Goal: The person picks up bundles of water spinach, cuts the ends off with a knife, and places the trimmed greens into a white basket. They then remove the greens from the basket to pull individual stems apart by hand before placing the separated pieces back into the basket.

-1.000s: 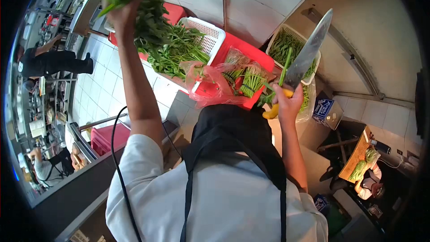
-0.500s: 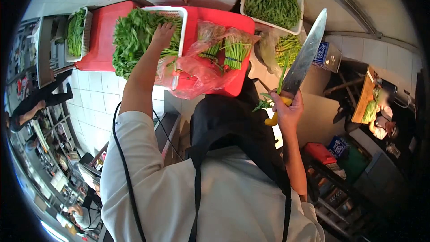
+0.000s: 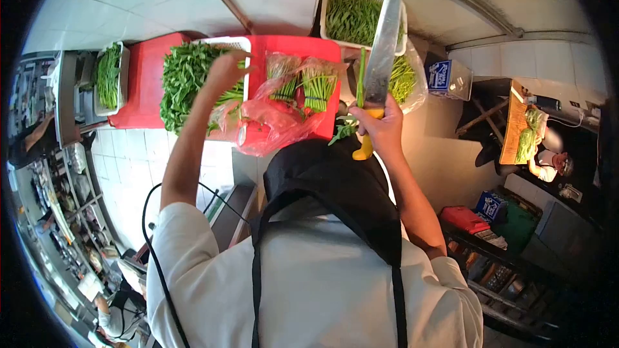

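Observation:
My right hand [image 3: 383, 130] is closed round the yellow handle of a large kitchen knife [image 3: 385, 42], its broad blade pointing up and away from me. The same hand also pinches a leafy green stalk [image 3: 346, 130] beside the blade. My left hand [image 3: 229, 69] hovers over the right side of a white basket [image 3: 247, 46] heaped with leafy greens [image 3: 184, 84]; its fingers are smeared by motion, so their grip is unclear. Banded bundles of green stems [image 3: 316, 93] lie in pinkish plastic bags [image 3: 267, 119] on a red board [image 3: 277, 45] next to the basket.
Another white basket of greens [image 3: 361, 19] stands at the back right, near a bag of green stems [image 3: 402, 80]. A smaller basket [image 3: 109, 77] sits far left. At the right, a person [image 3: 548, 164] handles greens on a wooden board [image 3: 512, 132]. Shelves line the left.
My left hand has lifted from flat on the greens and is blurred now. The knife in my right hand has swung more upright and shifted left. The whole view has moved slightly.

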Available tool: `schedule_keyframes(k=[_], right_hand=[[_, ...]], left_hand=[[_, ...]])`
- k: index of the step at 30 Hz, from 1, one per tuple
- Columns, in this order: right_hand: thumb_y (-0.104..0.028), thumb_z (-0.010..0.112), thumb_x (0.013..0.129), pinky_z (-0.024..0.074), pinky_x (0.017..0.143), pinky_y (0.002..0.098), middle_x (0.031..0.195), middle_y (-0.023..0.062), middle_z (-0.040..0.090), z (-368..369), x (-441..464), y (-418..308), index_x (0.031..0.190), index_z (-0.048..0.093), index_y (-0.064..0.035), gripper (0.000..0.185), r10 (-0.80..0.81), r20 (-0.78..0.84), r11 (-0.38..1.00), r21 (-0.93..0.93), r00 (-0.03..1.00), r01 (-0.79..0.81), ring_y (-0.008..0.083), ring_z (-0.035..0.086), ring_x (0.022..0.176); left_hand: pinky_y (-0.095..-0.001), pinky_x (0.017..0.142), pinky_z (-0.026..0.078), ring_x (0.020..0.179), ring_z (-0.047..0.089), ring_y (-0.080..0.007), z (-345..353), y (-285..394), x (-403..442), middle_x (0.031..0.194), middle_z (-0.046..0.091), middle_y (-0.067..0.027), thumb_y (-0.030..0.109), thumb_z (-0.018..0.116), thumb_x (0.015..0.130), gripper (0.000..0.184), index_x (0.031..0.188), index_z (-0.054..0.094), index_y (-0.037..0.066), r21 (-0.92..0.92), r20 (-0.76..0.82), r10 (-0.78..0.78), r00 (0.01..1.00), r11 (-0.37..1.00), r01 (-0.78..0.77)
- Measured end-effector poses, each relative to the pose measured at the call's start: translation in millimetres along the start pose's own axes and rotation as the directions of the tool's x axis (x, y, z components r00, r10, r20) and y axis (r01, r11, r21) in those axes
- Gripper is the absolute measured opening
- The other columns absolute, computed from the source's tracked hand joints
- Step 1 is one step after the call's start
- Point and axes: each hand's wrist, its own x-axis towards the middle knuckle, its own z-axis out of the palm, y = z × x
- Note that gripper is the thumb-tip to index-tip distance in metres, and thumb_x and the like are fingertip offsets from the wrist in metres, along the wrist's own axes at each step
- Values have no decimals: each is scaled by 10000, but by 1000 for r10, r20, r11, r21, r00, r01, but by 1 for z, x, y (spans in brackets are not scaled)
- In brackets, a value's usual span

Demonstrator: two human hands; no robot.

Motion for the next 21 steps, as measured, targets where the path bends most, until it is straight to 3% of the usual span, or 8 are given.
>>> schedule_keyframes(k=[2, 4, 6, 12, 16, 18, 20, 21], right_hand=[[-31, 799, 855, 451, 473, 232, 802, 5, 667, 2, 5, -8, 1136, 608, -40, 340, -14, 19, 998, 60, 1000, 13, 61, 559, 537], [-32, 792, 861, 453, 471, 226, 817, 10, 679, 0, 8, -11, 1132, 609, -44, 327, -43, 27, 994, 105, 999, 40, 61, 559, 532], [-43, 791, 863, 455, 468, 219, 823, 14, 689, -3, 10, -18, 1136, 612, -48, 327, -92, 11, 983, 158, 996, 89, 61, 565, 531], [-177, 828, 858, 481, 482, 241, 874, 12, 684, -35, 11, -11, 1187, 632, -73, 396, -193, -92, 973, 107, 977, 203, 78, 600, 583], [-218, 776, 920, 472, 484, 264, 828, 8, 649, -55, -6, -17, 1152, 664, -67, 299, -246, -137, 967, -96, 960, 235, 74, 605, 602], [-256, 667, 993, 507, 519, 340, 758, 76, 647, -62, -9, -7, 1154, 669, -70, 246, -267, -155, 939, -264, 951, 221, 151, 632, 582], [-281, 622, 1006, 521, 553, 421, 754, 140, 650, -70, -6, 21, 1121, 666, -74, 241, -457, -154, 810, -480, 876, 338, 262, 648, 595], [-293, 599, 1012, 528, 570, 462, 752, 172, 652, -76, -7, 28, 1105, 665, -77, 245, -530, -140, 731, -575, 837, 366, 317, 657, 601]], left_hand=[[-396, 964, 526, 1111, 688, -286, 2, 86, -5, 1239, 711, -153, 349, 690, 964, 410, 1236, 702, 42, -566, 16, 63, 998, 823, -43], [-387, 1016, 494, 1156, 651, -248, -1, 173, -15, 1298, 681, -151, 324, 645, 1009, 444, 1291, 644, -18, -816, 81, 159, 984, 578, -26], [-355, 1046, 470, 1180, 614, -196, -8, 239, -24, 1294, 665, -118, 269, 631, 1027, 459, 1364, 576, -38, -803, -12, 210, 978, 581, -135], [-255, 843, 537, 1011, 642, -124, 13, 303, -15, 1167, 671, -97, 124, 665, 995, 443, 1399, 554, -22, -906, 70, 89, 994, 422, 26], [-248, 709, 521, 875, 648, -99, 19, 297, -6, 1062, 681, -71, 58, 631, 996, 390, 1371, 571, -29, -799, 58, 183, 981, 598, -64], [-257, 701, 511, 849, 655, -108, 9, 298, -4, 1004, 690, -67, 53, 616, 996, 295, 1281, 617, -24, -804, 89, 122, 989, 594, -1], [-283, 719, 513, 838, 670, -134, 45, 255, 12, 951, 701, -71, 82, 606, 998, 217, 1191, 657, -3, -863, 142, 31, 989, 493, 109], [-301, 719, 518, 826, 676, -147, 61, 236, 24, 925, 701, -74, 108, 601, 1000, 202, 1164, 662, 7, -779, 121, 23, 992, 621, 81]])
